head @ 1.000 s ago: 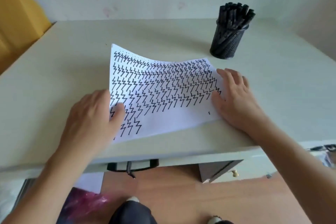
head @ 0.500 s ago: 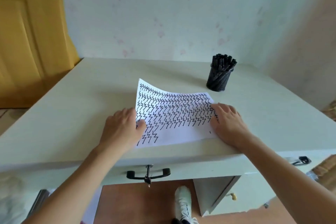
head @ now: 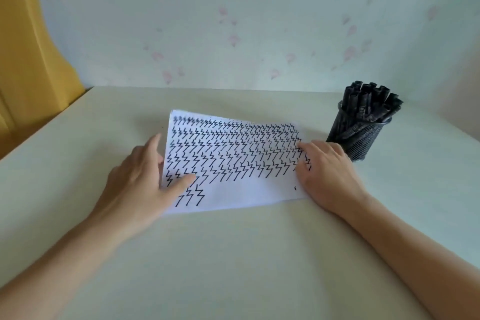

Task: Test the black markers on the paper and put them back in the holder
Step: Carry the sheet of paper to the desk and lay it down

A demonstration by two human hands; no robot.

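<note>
A white sheet of paper (head: 233,189) lies on the pale table (head: 233,254), covered with rows of black zigzag marks; its far left corner curls up. My left hand (head: 140,187) rests flat on the paper's left edge, thumb on the sheet, fingers spread. My right hand (head: 327,174) presses flat on the right edge. Neither hand holds a marker. A black mesh holder (head: 358,140) stands just beyond my right hand, packed with several capped black markers (head: 368,101).
A pale wall with faint pink petal shapes (head: 233,39) rises behind the table. A yellow panel (head: 28,47) stands at the far left beside the table's left edge.
The camera has tilted up and closer over the table, so the drawer handle and floor are out of view. Both hands stay flat on the paper's two sides.
</note>
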